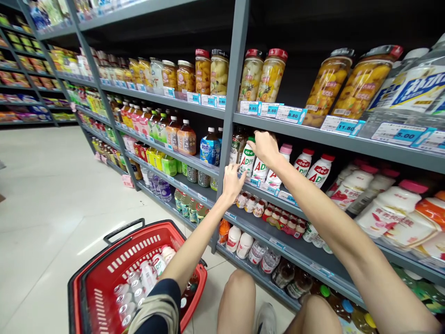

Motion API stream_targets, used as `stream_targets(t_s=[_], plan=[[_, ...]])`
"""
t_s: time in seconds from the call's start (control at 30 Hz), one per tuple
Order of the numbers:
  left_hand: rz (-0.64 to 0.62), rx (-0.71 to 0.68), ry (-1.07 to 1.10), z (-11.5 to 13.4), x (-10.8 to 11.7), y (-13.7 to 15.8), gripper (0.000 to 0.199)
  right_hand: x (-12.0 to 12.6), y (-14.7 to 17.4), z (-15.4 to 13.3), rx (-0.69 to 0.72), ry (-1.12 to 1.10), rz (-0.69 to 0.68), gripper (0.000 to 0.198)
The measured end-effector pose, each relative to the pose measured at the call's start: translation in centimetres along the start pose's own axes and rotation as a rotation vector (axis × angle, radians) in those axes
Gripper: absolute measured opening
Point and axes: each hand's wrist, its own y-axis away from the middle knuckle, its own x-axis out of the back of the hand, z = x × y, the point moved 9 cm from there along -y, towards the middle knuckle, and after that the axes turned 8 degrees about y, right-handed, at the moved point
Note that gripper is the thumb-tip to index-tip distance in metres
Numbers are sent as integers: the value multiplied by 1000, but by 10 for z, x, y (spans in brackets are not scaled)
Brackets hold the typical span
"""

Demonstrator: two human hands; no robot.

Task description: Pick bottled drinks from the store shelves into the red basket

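Observation:
On the middle shelf, a white bottle with a green cap (247,160) and large "AD" lettering stands at the left end of a row of similar bottles. My right hand (267,148) reaches over the row from the right, its curled thumb and fingers at the bottle's cap and upper side. My left hand (232,183) is low at the shelf's front edge, fingers apart and extended, their tips by the bottle's lower left side. Just right of this bottle is another white AD bottle (259,170), partly behind my right hand. Red-capped AD bottles (320,170) stand farther right.
A red shopping basket (93,260) with several bottles inside is on the floor at lower left. A grey upright post (231,93) divides the shelving beside my hands. Jars (274,76) line the shelf above, and small bottle packs (283,220) sit below. My knees are close to the shelf.

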Motion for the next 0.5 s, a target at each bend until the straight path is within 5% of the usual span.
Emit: stream_targets(t_s=[0.1,0.2,0.37,0.5], plan=[[76,-10,114,4,33,39,21,26,53,-14,135,-127,152,41],[76,154,130,-35,78,114,23,28,152,-11,174,-399,208,36],[-75,766,-274,-164,193,291,29,-59,366,33,-131,-595,-101,26],[-116,1095,-487,-210,291,393,21,-107,519,77,-506,-520,-278,28]])
